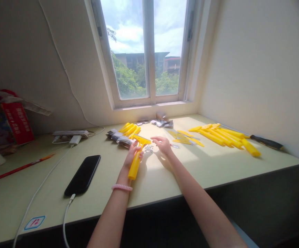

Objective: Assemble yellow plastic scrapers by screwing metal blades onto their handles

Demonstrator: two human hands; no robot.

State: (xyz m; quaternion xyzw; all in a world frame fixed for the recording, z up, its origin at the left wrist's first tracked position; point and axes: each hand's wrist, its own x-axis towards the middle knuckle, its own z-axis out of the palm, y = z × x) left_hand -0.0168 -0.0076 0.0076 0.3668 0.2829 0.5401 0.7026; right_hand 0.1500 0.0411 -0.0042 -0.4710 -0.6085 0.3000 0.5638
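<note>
From where I stood, the left hand (pixel 132 155) was wrapped around a yellow plastic scraper with a thick round handle (pixel 135 167), holding it above the pale green tabletop (pixel 165 184), its wide head pointing towards the window. The right hand (pixel 163 144) hovered just beside that head, fingers bent and nearly together; I couldn't tell whether they pinched anything. A scatter of tiny silvery metal pieces (pixel 148 148) lay between the hands. Flat yellow triangular plastic parts (pixel 182 140) lay beyond the right hand, near a pile of yellow tubular plastic handles (pixel 220 136).
</note>
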